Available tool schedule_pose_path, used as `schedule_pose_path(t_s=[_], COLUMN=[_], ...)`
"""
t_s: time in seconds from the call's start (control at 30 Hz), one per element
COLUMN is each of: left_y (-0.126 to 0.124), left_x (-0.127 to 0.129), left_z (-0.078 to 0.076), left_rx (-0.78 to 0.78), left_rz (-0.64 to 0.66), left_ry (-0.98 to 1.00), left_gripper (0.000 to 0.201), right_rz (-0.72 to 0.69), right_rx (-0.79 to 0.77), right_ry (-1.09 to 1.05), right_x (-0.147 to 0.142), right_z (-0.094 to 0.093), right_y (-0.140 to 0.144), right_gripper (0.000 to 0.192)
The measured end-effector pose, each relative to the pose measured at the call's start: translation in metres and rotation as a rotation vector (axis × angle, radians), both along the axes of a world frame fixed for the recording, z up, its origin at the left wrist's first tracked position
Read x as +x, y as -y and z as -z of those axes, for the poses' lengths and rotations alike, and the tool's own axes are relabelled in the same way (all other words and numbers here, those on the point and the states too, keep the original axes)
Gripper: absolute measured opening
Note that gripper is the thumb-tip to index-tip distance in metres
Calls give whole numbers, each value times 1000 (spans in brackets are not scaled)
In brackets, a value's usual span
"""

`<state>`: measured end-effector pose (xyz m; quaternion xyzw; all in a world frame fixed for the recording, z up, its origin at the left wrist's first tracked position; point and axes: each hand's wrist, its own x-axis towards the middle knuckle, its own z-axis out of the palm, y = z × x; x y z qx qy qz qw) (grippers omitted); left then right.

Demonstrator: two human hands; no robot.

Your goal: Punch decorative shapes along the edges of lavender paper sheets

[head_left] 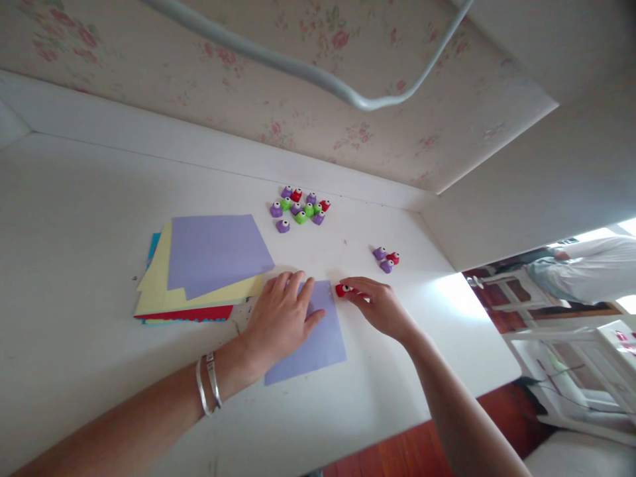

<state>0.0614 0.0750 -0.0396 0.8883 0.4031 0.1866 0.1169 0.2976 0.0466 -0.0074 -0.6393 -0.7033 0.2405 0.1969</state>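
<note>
White table (74,218), hands (281,318) on purple sheet (318,344) near its front edge.

My white table (74,218) ran up to the wall. On it lay a stack of coloured paper (199,275), lilac on top, and beside that a single lilac sheet (318,344). Farther back sat a cluster of small punches (299,207), with three more punches (386,258) apart to the right.

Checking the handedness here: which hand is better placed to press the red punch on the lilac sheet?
Probably the right hand: its fingers already grip the red punch at the sheet's edge. The left hand lies flat on the sheet, pinning it.
</note>
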Motion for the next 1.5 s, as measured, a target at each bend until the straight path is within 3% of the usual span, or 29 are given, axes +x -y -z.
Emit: schedule_pose_path(t_s=[0.1, 0.33, 0.73, 1.13, 1.33, 1.5], left_y=[-8, -18, -28, -40, -40, -41], left_x=[0, -8, -11, -11, -10, -7], left_z=[3, 1, 5, 1, -2, -2], left_rx=[-7, -136, -284, -516, -560, -563], left_rz=[-22, -20, 2, -29, -42, -66], left_ry=[-71, -137, -3, 121, 132, 134], left_gripper=[61, 58, 53, 31, 32, 26], right_rz=[18, 34, 87, 106, 128, 124], right_rx=[17, 28, 16, -41, -42, -8], right_ry=[-34, -66, -124, -502, -546, -463], right_x=[1, 3, 4, -9, -9, -12], right_z=[4, 1, 4, 21, 23, 24], right_y=[2, 8, 19, 14, 12, 12], right_gripper=[28, 26, 24, 25, 25, 25])
